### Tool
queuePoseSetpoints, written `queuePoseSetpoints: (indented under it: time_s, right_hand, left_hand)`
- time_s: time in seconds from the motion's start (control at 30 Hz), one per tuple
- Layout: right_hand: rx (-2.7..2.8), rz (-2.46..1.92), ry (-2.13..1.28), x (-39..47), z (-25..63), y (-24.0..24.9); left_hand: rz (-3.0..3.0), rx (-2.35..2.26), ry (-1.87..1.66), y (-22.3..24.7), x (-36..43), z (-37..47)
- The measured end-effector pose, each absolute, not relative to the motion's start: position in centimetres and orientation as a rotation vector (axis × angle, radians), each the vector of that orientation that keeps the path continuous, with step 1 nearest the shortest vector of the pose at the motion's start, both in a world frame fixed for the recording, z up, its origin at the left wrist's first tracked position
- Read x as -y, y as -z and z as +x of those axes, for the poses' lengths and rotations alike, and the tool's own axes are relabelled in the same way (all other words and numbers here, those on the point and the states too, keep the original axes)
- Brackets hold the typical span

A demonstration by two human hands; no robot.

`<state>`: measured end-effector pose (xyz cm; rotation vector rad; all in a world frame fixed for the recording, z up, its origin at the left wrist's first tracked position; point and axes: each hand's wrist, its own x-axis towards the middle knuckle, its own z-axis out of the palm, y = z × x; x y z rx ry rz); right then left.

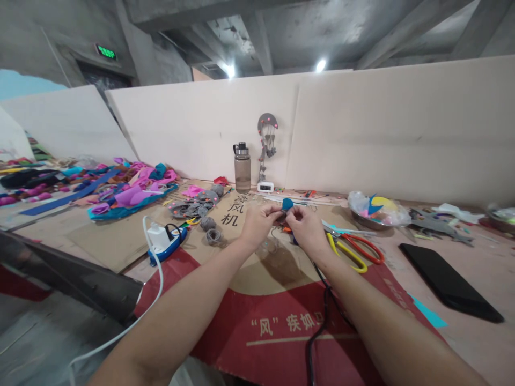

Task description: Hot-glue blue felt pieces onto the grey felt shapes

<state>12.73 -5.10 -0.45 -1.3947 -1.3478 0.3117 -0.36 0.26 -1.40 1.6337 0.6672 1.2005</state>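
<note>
A small teal felt piece [287, 204] is pinched between my two hands, above a cardboard sheet [257, 279] with a red printed part. My left hand [260, 220] has its fingers closed on the piece's left side. On its lower right edge, my right hand [308, 228] closes with thumb and fingertips. Just right of my right hand lie scissors with yellow handles [354, 258] and scissors with red handles [368, 247]. Below the hands, a black cable [325, 305] runs toward me. My fingers hide part of the felt.
Grey yarn balls [213, 236] and a blue power strip [179, 236] with a white plug are on the left, near heaped felt scraps [137, 195]. A bottle [242, 169] stands at the back. A black phone [448, 281] and a metal bowl [374, 220] are on the right.
</note>
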Motion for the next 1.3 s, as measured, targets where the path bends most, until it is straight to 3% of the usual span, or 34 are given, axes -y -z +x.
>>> queuePoseSetpoints:
  time_s: [0.27,0.63,0.8,1.0,1.3]
  right_hand:
    - [1.216,-1.189,-0.724,5.1,12.6,0.9]
    - [1.826,-1.135,-0.602,6.5,11.7,-0.3]
    - [1.651,-1.31,-0.661,6.0,11.6,0.5]
    - [1.603,-1.365,-0.417,6.2,11.8,0.6]
    - [1.263,-1.126,-0.998,5.9,10.9,0.6]
  left_hand:
    - [1.133,-0.777,-1.305,0.4,-2.3,-2.1]
    - [1.124,-0.747,-1.513,0.1,-2.8,-2.7]
    - [1.262,-0.719,-1.556,-0.3,-1.8,-2.4]
    - [1.321,-0.728,-1.536,-0.9,-0.7,-2.0]
    - [1.301,-0.751,-1.532,-0.8,-1.5,-2.4]
